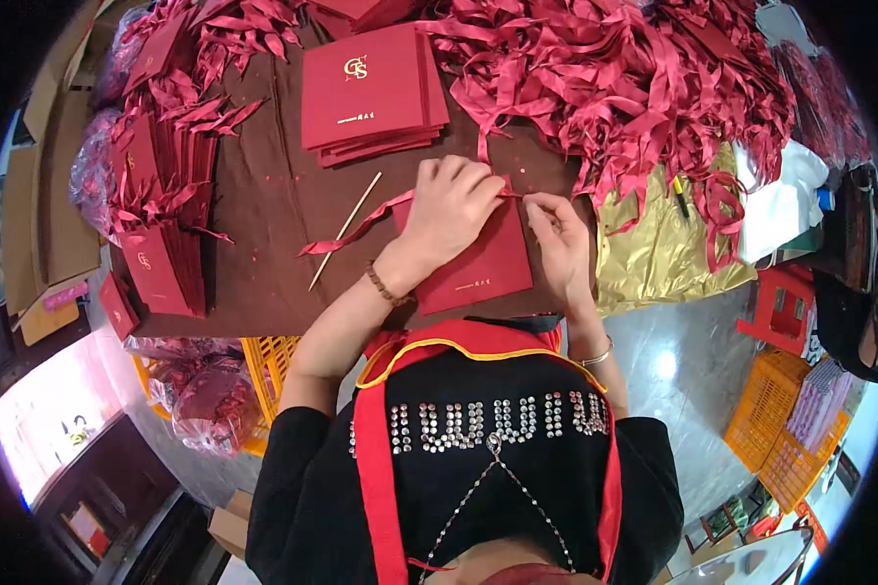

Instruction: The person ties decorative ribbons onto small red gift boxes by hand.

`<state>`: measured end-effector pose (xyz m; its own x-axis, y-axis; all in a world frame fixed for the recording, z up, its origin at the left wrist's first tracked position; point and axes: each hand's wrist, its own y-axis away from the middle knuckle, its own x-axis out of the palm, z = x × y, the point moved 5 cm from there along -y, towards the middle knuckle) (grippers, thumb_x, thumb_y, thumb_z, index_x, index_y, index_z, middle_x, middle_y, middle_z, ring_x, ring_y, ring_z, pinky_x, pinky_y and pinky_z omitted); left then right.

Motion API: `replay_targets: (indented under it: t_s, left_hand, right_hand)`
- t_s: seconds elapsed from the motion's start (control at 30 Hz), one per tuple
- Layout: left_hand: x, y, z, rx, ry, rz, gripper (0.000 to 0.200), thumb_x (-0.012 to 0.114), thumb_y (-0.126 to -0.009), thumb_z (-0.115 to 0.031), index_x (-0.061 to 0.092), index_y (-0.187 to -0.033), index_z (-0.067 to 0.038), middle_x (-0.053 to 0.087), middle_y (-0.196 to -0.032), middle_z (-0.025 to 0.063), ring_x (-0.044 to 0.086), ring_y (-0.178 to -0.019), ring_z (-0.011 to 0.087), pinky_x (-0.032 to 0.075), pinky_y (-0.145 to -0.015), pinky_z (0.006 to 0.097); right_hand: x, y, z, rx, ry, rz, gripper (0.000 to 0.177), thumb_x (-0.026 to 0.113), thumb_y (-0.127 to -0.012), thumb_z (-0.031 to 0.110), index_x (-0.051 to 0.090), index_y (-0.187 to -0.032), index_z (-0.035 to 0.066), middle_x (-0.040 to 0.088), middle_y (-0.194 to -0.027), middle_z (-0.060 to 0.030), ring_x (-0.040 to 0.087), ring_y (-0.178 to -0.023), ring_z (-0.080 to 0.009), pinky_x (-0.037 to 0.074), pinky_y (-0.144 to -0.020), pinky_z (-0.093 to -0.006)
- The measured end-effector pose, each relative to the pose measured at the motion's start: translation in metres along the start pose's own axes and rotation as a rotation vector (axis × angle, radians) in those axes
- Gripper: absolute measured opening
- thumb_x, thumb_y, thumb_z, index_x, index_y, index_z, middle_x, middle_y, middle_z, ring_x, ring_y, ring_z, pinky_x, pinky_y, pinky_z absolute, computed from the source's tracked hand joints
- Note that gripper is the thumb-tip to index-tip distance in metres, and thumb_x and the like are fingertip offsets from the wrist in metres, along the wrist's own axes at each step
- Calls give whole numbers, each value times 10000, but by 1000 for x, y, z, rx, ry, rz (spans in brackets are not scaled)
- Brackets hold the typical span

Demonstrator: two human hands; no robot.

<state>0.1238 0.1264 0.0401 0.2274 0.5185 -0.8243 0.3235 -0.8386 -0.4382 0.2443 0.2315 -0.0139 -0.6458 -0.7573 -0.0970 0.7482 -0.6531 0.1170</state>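
Note:
A flat dark-red paper gift bag point(483, 278) with small gold print lies on the brown-covered table in front of me. A red ribbon point(361, 222) runs across its top part, its loose end trailing to the left. My left hand point(451, 210) lies over the bag with its fingers curled down on the ribbon near the top edge. On the right, my right hand point(561, 239) pinches the ribbon between thumb and forefinger, close to the left fingertips. The exact grip of the left fingertips is partly hidden. A thin pale stick point(346, 229) lies left of the bag, crossing the ribbon's tail.
A stack of red bags point(361, 93) sits just beyond my hands. Heaped red ribbons point(605, 88) spread over the far right, beside a gold plastic sheet point(654, 253) with a yellow pen point(680, 195). Upright bags point(166, 268) line the left edge. Orange crates point(766, 409) stand below.

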Motion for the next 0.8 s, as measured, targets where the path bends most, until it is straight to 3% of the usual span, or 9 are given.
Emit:
replay_targets:
  t_s: [0.1,0.2,0.3,0.37,0.4,0.43,0.5,0.53,0.8]
  left_hand:
    - [15,9,-1,100,-68,43,184,674,-725,-155,595,-878,-91,575,-946,24,526,-901,199,370,-786,350]
    - [-8,17,0,63,-28,-73,138,668,-740,-97,575,-840,-83,614,-915,42,564,-812,206,391,-760,361]
    - [-45,40,15,-21,-75,-179,116,666,-739,-50,558,-777,-68,649,-876,50,587,-737,202,419,-719,351]
    - [-62,61,28,-102,-163,-71,114,667,-732,-48,572,-793,-68,642,-877,47,589,-758,200,422,-717,345]
    - [-65,71,32,-97,-204,-32,120,670,-729,-52,581,-809,-67,636,-882,46,587,-765,199,421,-717,343]
    - [-64,83,36,-93,-244,6,129,673,-726,-56,590,-824,-67,630,-888,44,586,-772,198,420,-717,340]
    - [-59,100,36,-128,-291,84,155,683,-729,-85,607,-864,-70,620,-907,42,581,-808,202,414,-730,344]
    - [-59,101,32,-149,-263,44,163,686,-731,-96,608,-871,-72,619,-910,42,577,-820,205,411,-735,349]
    - [-49,103,32,-370,-204,-82,185,692,-746,-145,617,-908,-97,587,-910,28,541,-837,200,366,-752,351]
  right_hand:
    - [-1,-4,-1,92,-1,-15,176,570,-906,119,602,-1057,33,590,-874,36,491,-740,-23,382,-649,-165]
    - [-5,-13,0,70,26,-44,169,584,-875,85,620,-1015,-3,596,-907,-40,560,-770,-76,457,-696,-233]
    - [-2,-21,14,-57,104,-14,160,582,-893,105,617,-1028,27,597,-911,15,514,-742,-58,415,-681,-194]
    - [10,-26,42,-146,306,45,132,605,-866,86,632,-984,32,605,-922,-6,519,-758,-61,413,-698,-192]
    - [18,-29,43,-269,408,60,137,629,-825,72,640,-958,40,615,-930,-44,556,-797,-127,427,-730,-229]
    - [24,-34,42,-268,405,74,137,629,-825,72,640,-958,40,615,-930,-44,556,-797,-127,427,-730,-229]
    - [49,-32,59,-675,661,155,170,641,-800,87,641,-967,55,621,-939,-62,570,-863,-216,433,-759,-298]
    - [59,-34,58,-619,712,217,193,649,-785,131,642,-971,77,614,-972,-62,553,-933,-263,415,-794,-361]
    - [75,-25,48,-696,905,284,208,656,-780,184,649,-972,103,591,-988,-17,534,-950,-217,386,-809,-359]
